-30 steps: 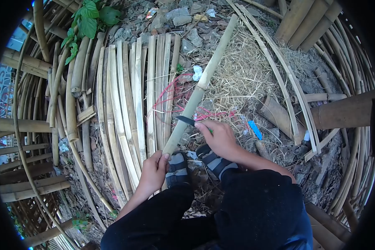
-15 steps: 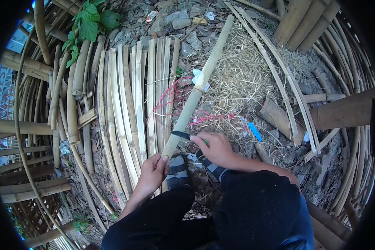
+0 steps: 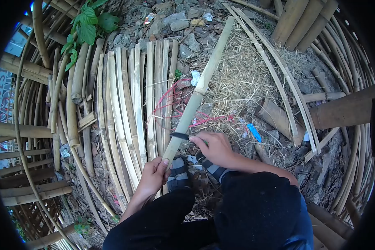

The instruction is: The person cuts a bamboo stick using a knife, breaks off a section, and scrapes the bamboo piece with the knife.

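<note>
A long pale green bamboo strip (image 3: 190, 109) slants from my knees up to the top centre, with a node partway along it. My left hand (image 3: 153, 176) is closed round its near end, thumb on top. In my right hand (image 3: 214, 148) is a knife (image 3: 180, 136); its dark blade lies across the strip a little above my left hand. Only a bit of the green handle shows between the fingers. My sandalled feet are just below the strip's near end.
Split bamboo strips (image 3: 138, 100) lie side by side to the left. Two long strips (image 3: 285, 77) curve down the right, beside pale shavings (image 3: 241, 79). Pink string (image 3: 210, 120) and a blue wrapper (image 3: 254, 132) are on the ground. Thick bamboo poles (image 3: 341, 109) stand at the right.
The knife has moved down the strip toward my left hand since the oldest frame. The strip's far end has shifted slightly left. My left hand keeps its hold.
</note>
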`<state>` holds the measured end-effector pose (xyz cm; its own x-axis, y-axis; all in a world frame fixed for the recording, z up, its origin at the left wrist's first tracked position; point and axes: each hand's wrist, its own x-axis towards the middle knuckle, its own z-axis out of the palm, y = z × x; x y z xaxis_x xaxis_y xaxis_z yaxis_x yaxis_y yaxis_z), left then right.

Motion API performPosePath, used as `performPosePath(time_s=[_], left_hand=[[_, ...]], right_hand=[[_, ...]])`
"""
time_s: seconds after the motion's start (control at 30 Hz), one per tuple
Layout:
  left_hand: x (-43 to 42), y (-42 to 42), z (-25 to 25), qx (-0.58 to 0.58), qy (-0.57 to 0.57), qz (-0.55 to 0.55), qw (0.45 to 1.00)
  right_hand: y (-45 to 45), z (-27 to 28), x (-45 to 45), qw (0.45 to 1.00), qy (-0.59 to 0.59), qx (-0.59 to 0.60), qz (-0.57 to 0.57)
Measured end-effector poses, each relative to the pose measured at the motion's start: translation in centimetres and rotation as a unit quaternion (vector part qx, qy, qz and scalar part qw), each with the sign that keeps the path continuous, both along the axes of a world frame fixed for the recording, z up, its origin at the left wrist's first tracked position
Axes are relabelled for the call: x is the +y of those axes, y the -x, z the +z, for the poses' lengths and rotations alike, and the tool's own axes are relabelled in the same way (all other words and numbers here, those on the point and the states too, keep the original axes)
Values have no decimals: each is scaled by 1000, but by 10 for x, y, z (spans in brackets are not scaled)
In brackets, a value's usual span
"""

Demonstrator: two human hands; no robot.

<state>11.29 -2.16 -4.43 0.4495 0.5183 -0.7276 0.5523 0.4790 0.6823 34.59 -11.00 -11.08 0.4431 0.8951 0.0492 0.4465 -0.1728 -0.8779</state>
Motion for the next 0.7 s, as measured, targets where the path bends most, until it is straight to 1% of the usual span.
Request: performPosePath(time_s=[0.03, 0.07, 0.1, 0.17, 0.2, 0.23, 0.3, 0.33, 0.4, 0.43, 0.5, 0.57, 0.63, 0.7], left_hand=[[-2, 2, -1, 2, 3, 3, 1000], [-1, 3, -1, -7, 14, 10, 1000], [1, 2, 0, -19, 21, 12, 1000], [1, 0, 0, -8, 8, 0, 1000], [0, 2, -1, 6, 1, -8, 1000], [-1, 3, -1, 8, 4, -6, 1000], [1, 2, 1, -13, 16, 2, 1000], [3, 0, 2, -15, 13, -1, 1000], [-1, 1, 0, -1, 13, -14, 1000], [-2, 3, 0, 2, 16, -12, 1000], [1, 1, 3, -7, 20, -8, 1000], [1, 0, 2, -12, 25, -10, 1000], [-2, 3, 1, -8, 40, -6, 999], [1, 1, 4, -4, 25, 3, 1000]], right_hand=[[0, 1, 0, 1000, 6, 5, -7], [-4, 6, 1, 999, 40, -11, -4], [3, 5, -3, 999, 37, -12, -5], [22, 2, -13, 996, -18, -51, 72], [14, 0, -7, 998, -12, -38, 54], [4, -1, 0, 1000, -2, -14, -2], [4, 0, -2, 999, 31, -16, 12], [5, 1, -2, 999, 28, -18, 9], [15, 2, -8, 997, -12, -39, 63], [3, -1, 0, 1000, 10, -14, 11], [1, -1, 0, 999, 36, 3, 6], [22, 4, -12, 995, -13, -41, 91], [12, 5, -6, 996, -13, -41, 83], [-5, 9, 2, 998, 65, 1, -1]])
